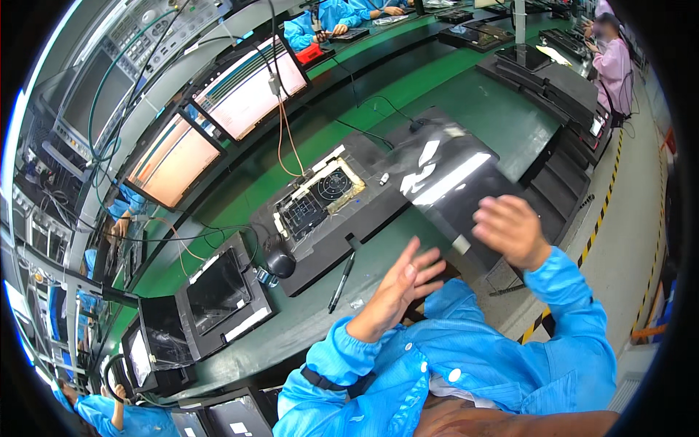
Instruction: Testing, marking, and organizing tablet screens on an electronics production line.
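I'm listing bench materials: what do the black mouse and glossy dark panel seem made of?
Black mouse: probably hard plastic, smooth, given its rounded shell and soft highlight. Dark panel: apparently glossy plastic or glass, judging by bright white reflections; which, I cannot tell.

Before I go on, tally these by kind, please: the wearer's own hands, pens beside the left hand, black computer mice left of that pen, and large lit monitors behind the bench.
Hands: 2 (left hand, right hand)
Pen: 1
Computer mouse: 1
Monitors: 2 (upper monitor, lower monitor)
Total: 6
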### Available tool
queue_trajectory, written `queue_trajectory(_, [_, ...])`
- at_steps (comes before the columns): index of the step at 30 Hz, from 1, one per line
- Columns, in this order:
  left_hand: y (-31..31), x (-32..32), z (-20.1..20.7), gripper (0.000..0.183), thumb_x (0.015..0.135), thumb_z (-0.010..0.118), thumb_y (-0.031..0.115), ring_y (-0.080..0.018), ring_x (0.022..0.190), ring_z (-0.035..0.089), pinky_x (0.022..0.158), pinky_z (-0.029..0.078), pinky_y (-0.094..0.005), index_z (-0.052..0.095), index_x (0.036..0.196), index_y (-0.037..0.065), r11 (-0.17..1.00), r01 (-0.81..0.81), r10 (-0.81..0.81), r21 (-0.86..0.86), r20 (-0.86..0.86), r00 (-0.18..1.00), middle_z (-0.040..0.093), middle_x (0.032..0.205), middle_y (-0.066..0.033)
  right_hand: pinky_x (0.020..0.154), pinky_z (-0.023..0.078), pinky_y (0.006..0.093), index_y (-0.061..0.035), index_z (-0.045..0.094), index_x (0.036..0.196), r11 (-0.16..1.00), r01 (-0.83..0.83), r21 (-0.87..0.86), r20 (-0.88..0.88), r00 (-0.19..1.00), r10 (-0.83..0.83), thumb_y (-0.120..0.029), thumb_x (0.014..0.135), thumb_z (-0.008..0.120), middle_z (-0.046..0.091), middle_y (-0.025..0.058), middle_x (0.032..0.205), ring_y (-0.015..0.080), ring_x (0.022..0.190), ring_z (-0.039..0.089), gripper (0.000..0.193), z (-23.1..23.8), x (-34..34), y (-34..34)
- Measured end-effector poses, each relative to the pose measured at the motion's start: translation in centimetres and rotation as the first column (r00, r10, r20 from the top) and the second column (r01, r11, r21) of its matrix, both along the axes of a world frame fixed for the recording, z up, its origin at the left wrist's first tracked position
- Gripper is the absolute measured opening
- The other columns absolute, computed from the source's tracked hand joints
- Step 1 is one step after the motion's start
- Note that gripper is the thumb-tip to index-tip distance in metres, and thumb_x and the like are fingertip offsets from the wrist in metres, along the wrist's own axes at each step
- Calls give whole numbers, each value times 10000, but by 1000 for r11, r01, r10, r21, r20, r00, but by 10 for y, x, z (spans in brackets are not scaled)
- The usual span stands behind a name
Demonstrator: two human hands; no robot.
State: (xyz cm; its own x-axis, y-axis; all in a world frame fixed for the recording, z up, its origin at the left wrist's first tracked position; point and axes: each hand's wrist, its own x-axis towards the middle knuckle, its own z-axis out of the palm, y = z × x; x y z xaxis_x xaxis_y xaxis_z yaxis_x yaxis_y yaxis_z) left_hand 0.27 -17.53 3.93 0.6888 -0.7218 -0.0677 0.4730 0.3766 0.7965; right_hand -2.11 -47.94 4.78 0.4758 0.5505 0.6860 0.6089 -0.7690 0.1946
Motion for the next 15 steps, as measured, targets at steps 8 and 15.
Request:
queue_trajectory(8, [80,-20,23,343,939,618,123,-290,1076,699,978,554,-411,628,1256,-8,596,-800,798,62,60,599,710,1188,-154,1107,418,493,-78,627,1302,909,53,414,-16,999,-51,-241,887,698,579,170,1371,363,1289,546,451,-20,149,44])
queue_trajectory(15, [181,-78,5,378,966,589,152,-303,1144,667,1034,517,-443,613,1296,-30,461,-887,888,-20,-5,461,690,1244,-168,1132,366,510,-52,669,1254,873,360,328,-309,915,-261,-427,923,678,547,208,1408,376,1363,477,500,-69,258,3])
